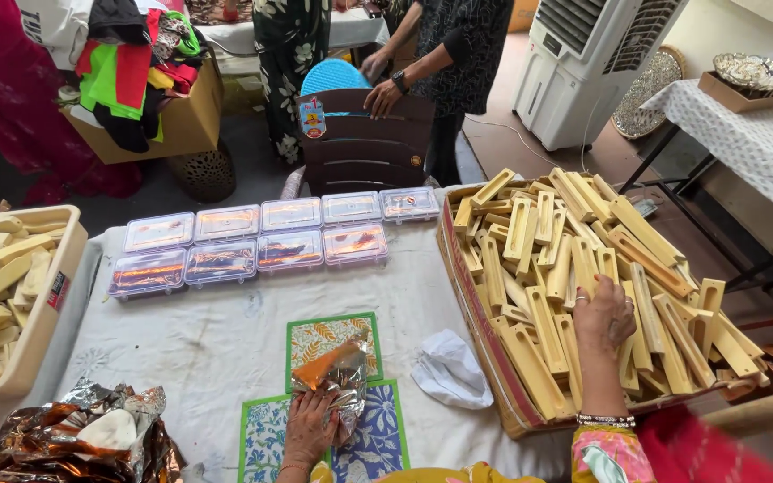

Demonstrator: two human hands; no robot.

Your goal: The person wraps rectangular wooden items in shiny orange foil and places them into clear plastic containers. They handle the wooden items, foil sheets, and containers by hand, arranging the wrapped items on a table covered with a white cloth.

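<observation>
A crinkled foil packet (335, 368), silver with an orange inside showing, is gripped at its lower end by the left hand (310, 429) over green and blue printed mats (378, 438) on the counter (225, 340). The right hand (603, 315) is laid on the wooden sticks (530, 268) heaped in a cardboard tray (471, 295), fingers curled onto one stick. Nine lidded clear boxes (266, 237) are already lined up in two rows; many sticks are left, so the work looks only partly done.
</observation>
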